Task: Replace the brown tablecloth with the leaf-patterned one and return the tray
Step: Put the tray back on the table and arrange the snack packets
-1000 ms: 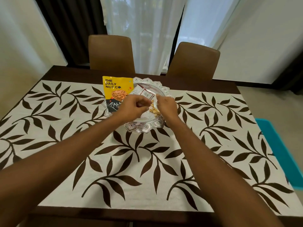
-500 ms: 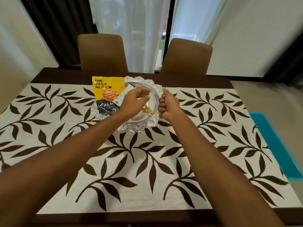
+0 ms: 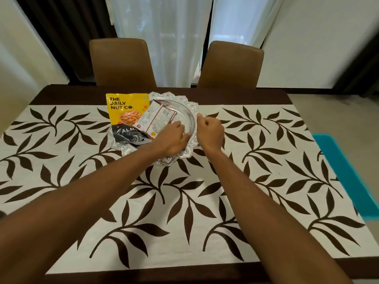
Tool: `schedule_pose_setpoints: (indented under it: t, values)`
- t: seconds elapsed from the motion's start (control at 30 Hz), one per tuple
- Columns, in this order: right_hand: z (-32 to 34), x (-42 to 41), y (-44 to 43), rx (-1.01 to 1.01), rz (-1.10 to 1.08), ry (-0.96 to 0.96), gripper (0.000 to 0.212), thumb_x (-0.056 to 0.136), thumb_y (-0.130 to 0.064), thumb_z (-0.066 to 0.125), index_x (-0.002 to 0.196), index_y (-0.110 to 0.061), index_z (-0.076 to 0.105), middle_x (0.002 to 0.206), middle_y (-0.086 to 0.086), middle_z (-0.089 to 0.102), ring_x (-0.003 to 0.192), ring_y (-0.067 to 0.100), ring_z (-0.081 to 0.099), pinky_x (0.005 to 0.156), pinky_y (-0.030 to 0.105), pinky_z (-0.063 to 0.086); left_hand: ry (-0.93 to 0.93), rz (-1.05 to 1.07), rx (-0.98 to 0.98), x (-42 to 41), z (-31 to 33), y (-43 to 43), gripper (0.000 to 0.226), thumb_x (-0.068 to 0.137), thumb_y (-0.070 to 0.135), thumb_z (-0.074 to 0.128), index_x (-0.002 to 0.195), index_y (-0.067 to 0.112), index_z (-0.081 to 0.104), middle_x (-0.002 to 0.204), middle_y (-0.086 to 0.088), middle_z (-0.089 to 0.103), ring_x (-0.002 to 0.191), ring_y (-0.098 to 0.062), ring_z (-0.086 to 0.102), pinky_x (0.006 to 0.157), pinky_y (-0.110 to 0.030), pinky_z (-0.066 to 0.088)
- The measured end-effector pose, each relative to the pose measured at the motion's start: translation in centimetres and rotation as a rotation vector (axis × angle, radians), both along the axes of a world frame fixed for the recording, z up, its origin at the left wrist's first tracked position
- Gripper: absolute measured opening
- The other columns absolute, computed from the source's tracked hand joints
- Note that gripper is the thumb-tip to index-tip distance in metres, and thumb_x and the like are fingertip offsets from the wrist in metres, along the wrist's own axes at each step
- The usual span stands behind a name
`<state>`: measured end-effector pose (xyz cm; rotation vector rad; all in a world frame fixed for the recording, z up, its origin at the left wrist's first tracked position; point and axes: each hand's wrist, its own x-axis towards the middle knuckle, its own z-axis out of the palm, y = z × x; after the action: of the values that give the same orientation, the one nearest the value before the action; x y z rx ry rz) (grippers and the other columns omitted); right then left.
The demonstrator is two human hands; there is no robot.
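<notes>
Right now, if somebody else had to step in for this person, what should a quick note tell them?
The left hand reaches into the silver tray, fingers at the white packet; whether it grips is unclear.
The right hand is curled round the tray's right rim.
The tray sits on the leaf-patterned tablecloth, far middle; a yellow nut pouch hangs over its left side.
Done: leaf cloth spread, tray on it. The brown cloth is not in view.
Left: probably only tidying the packets and letting go.

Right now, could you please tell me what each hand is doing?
Left hand: in the tray, grasp unclear.
Right hand: grips the tray rim.
</notes>
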<state>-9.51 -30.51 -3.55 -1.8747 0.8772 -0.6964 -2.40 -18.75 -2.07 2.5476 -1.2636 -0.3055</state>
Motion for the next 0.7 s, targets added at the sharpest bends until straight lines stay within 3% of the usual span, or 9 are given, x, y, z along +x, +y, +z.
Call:
schedule_pose_setpoints:
  t: [0.07, 0.2, 0.33, 0.47, 0.7]
  values:
    - [-0.2, 0.0, 0.0, -0.013, -0.003, -0.014, 0.052, 0.103, -0.036, 0.053, 0.054, -0.018, 0.051, 0.048, -0.007, 0.045, 0.042, 0.005, 0.037, 0.041, 0.016, 0.027, -0.023, -0.016, -0.086, -0.5, -0.2, 0.7, 0.046, 0.106, 0.036, 0.037, 0.094, 0.004, 0.067, 0.098, -0.011, 0.06, 0.096, -0.025, 0.056, 0.086, -0.042, 0.045]
    - [-0.3, 0.1, 0.2, -0.025, -0.002, -0.036, 0.051, 0.103, -0.034, 0.053, 0.055, -0.019, 0.051, 0.048, -0.008, 0.044, 0.041, 0.005, 0.037, 0.04, 0.015, 0.029, -0.086, -0.025, -0.174, -1.9, -1.0, 1.7, 0.043, 0.104, 0.032, 0.04, 0.094, 0.009, 0.074, 0.091, -0.008, 0.064, 0.088, -0.021, 0.057, 0.081, -0.04, 0.045]
    - [-0.4, 0.1, 0.5, -0.041, -0.004, -0.034, 0.051, 0.103, -0.033, 0.053, 0.054, -0.017, 0.05, 0.048, -0.006, 0.044, 0.043, 0.006, 0.035, 0.044, 0.02, 0.03, -0.153, 0.039, -0.27, -3.3, -1.6, 1.6, 0.037, 0.101, 0.026, 0.043, 0.081, 0.008, 0.068, 0.078, -0.006, 0.059, 0.07, -0.018, 0.052, 0.064, -0.032, 0.036]
    - [-0.4, 0.1, 0.5, -0.05, 0.002, -0.033, 0.05, 0.103, -0.032, 0.053, 0.056, -0.014, 0.052, 0.049, -0.004, 0.044, 0.044, 0.007, 0.035, 0.045, 0.023, 0.031, -0.06, 0.141, -0.3, -2.8, -1.6, 1.1, 0.031, 0.099, 0.029, 0.048, 0.077, 0.014, 0.062, 0.072, 0.001, 0.057, 0.063, -0.011, 0.05, 0.053, -0.023, 0.027]
    - [0.0, 0.0, 0.6, -0.061, -0.005, -0.014, 0.05, 0.104, -0.032, 0.053, 0.056, -0.018, 0.051, 0.05, -0.005, 0.045, 0.044, 0.006, 0.036, 0.046, 0.023, 0.032, 0.067, 0.133, -0.186, -1.3, -1.5, 0.9, 0.047, 0.104, 0.043, 0.042, 0.061, 0.025, 0.052, 0.055, 0.005, 0.053, 0.052, -0.009, 0.05, 0.052, -0.027, 0.028]
